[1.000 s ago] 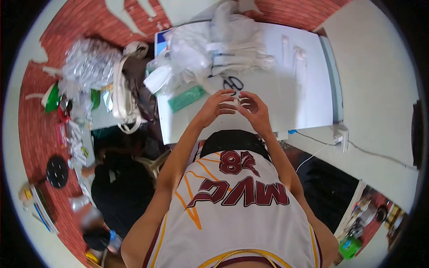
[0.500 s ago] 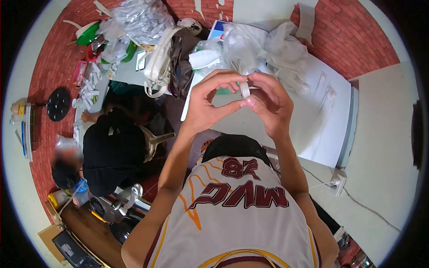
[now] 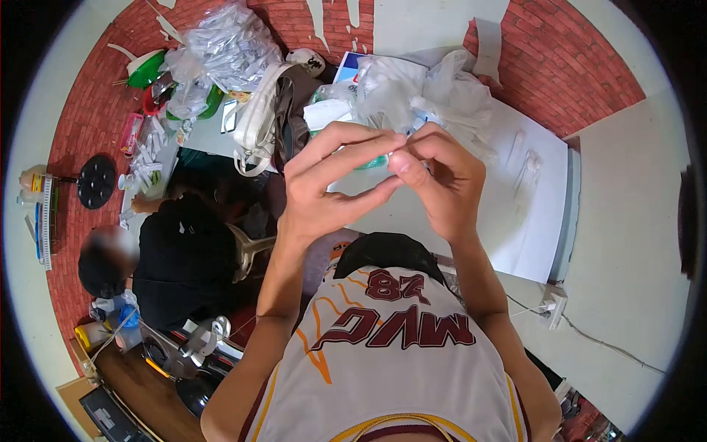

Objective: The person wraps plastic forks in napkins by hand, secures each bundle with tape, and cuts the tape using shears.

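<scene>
Raised in front of my chest, my left hand [image 3: 318, 180] and my right hand [image 3: 453, 180] meet at the fingertips. Between them is a small white roll, apparently tape [image 3: 392, 155], now almost wholly covered by fingers. My right thumb and forefinger pinch it. The curved fingers of my left hand reach it from the other side, with a wide gap between forefinger and thumb.
Beyond my hands, a white table [image 3: 508, 221] carries clear plastic bags [image 3: 449, 92]. A pale bag [image 3: 258, 121] stands left of them. A person in black [image 3: 184, 258] sits at the left near a cluttered worktop. A wall socket [image 3: 554, 306] with cables is at right.
The white roll showed edge-on between my fingertips before; now my fingers hide most of it. My right thumb has moved up and left over it, and my left hand has shifted slightly left.
</scene>
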`<state>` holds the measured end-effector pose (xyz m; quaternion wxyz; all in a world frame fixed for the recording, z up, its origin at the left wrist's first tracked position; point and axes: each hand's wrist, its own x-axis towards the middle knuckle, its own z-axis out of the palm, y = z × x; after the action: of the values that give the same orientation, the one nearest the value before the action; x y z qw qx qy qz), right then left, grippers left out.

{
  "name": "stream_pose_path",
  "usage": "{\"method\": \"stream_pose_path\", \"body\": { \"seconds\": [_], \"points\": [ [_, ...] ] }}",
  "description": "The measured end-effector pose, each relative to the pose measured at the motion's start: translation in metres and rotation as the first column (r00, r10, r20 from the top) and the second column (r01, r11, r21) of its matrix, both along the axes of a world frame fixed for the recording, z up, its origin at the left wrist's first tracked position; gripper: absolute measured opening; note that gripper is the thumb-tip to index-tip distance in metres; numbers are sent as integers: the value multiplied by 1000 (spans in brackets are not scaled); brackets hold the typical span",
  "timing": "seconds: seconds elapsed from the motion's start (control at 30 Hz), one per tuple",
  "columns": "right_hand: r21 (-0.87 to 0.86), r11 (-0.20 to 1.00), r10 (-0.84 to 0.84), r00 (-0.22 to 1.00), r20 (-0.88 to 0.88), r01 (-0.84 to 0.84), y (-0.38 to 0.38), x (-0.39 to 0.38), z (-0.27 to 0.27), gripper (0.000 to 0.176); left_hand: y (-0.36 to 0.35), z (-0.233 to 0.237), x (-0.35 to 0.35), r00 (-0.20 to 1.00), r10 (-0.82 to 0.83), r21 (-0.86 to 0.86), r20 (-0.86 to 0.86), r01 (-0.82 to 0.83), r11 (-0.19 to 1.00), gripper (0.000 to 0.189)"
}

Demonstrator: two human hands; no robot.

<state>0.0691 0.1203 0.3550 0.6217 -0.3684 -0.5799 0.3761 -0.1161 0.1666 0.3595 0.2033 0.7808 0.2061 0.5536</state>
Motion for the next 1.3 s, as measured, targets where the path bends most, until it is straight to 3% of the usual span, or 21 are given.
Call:
{"method": "stream_pose_path", "body": {
  "seconds": [0.03, 0.13, 0.27, 0.37, 0.4, 0.53, 0.8, 0.93, 1.13, 1.23, 1.3],
  "points": [
    [-66, 998, 2, 1000, -26, -3, -3, 2, 4, 13, -1, 0, 4, 1000, -9, 16, 2, 9, 1000, 52],
    [-202, 979, 16, 993, 116, 8, -9, 12, 17, 14, 2, 0, 12, 999, -18, 104, 42, 14, 994, 48],
    [-201, 973, 98, 993, -69, -110, -12, 16, 14, 13, 8, -13, 19, 993, -81, 143, 84, 68, 987, 54],
    [-201, 968, 121, 980, -159, -152, -13, 18, 2, 10, -7, -22, 25, 964, -71, -213, 256, 128, 969, 60],
    [-187, 972, 113, 981, -159, -142, -14, 17, -1, 10, -14, -17, 30, 919, -109, -343, 378, 248, 906, 64],
    [-171, 972, 146, 985, -88, -159, -16, 23, -21, 13, -19, -42, 18, 961, -136, -483, 240, 239, 842, 59],
    [-287, 902, 272, 940, -207, -324, -13, 20, -32, 16, -29, -58, 2, 983, -81, -371, 162, 137, 919, 38],
    [-357, 872, 253, 933, -255, -334, -12, 13, -27, 20, -30, -55, -2, 991, -57, -357, 123, 97, 929, 36],
    [-294, 901, 274, 943, -190, -321, -10, 5, -37, 19, -30, -63, -5, 986, -39, -439, 160, 107, 892, 38],
    [-322, 892, 279, 947, -156, -316, -7, 6, -34, 22, -28, -66, -8, 968, -92, -446, 232, 190, 874, 38],
    [-382, 854, 280, 930, -237, -354, -6, 7, -33, 25, -27, -69, -8, 951, -137, -419, 277, 248, 873, 40]
  ]
}}
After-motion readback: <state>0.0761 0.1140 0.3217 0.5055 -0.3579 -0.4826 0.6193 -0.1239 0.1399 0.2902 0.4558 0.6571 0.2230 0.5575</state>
